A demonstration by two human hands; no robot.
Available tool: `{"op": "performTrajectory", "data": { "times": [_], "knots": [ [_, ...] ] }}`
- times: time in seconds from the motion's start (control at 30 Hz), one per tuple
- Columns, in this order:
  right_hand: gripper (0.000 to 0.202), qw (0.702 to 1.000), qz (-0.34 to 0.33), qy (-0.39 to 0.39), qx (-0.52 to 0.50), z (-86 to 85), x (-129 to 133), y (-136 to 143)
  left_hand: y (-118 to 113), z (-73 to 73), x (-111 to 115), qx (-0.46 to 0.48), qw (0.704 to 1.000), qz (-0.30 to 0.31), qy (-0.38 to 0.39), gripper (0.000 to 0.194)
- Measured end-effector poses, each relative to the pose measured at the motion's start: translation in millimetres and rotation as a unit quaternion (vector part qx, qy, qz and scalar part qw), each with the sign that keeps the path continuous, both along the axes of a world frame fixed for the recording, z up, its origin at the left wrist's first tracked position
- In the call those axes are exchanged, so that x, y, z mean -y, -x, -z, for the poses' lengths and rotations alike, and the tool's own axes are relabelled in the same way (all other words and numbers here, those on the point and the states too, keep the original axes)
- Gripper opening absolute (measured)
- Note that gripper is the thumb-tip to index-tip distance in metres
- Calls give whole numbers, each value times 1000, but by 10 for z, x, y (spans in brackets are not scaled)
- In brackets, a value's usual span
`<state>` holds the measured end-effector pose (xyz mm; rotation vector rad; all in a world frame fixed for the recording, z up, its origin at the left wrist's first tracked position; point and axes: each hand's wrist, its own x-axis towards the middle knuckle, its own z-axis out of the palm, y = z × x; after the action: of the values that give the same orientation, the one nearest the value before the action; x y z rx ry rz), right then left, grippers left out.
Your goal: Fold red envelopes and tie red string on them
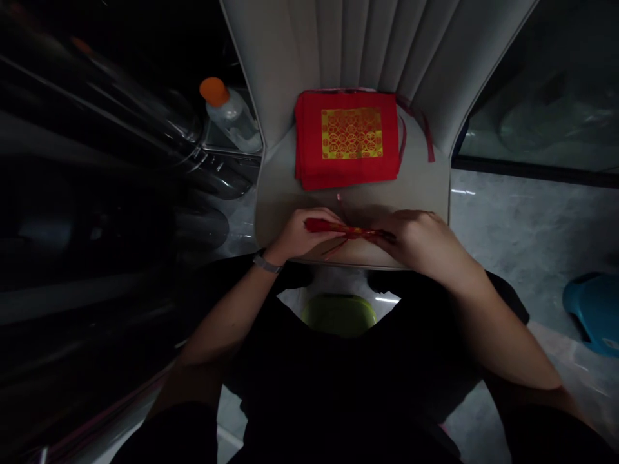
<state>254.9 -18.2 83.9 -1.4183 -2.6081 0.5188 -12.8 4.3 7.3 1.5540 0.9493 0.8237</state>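
Observation:
Above the front of the chair seat, my left hand (312, 234) pinches one end of a narrow red bag (333, 226) with gold print, seen almost edge-on. My right hand (416, 237) has its fingers closed on the other end, and its fingertips are partly hidden in shadow. Thin red ribbon ends hang from the bag's middle, between the hands. Just beyond my hands lies a stack of flat red bags (348, 175) with a gold coin-like pattern on top. Dark red ribbons (428, 136) trail from the stack's right side onto the seat.
The pale chair (285, 145) has a ribbed backrest. To its left stands a clear bottle (236, 119) with an orange cap, beside dark glossy objects. A green container or stool (338, 316) shows below, between the legs. A blue plastic object (597, 312) is at far right.

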Motion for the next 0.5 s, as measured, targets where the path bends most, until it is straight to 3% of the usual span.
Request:
{"op": "performTrajectory", "data": {
  "times": [0.2,0.33,0.5],
  "knots": [
    [13,998,14,8,64,-9,-7,-16,7,23,-16,16,1000,4,-3,32],
    [21,1000,3,-8,-20,-49,-12,-9,49,67,-34,-9,1000,-4,7,37],
    [23,991,-66,-44,-108,-27,-34,-43,75,147,-57,-13,1000,-12,18,38]
  ]
}}
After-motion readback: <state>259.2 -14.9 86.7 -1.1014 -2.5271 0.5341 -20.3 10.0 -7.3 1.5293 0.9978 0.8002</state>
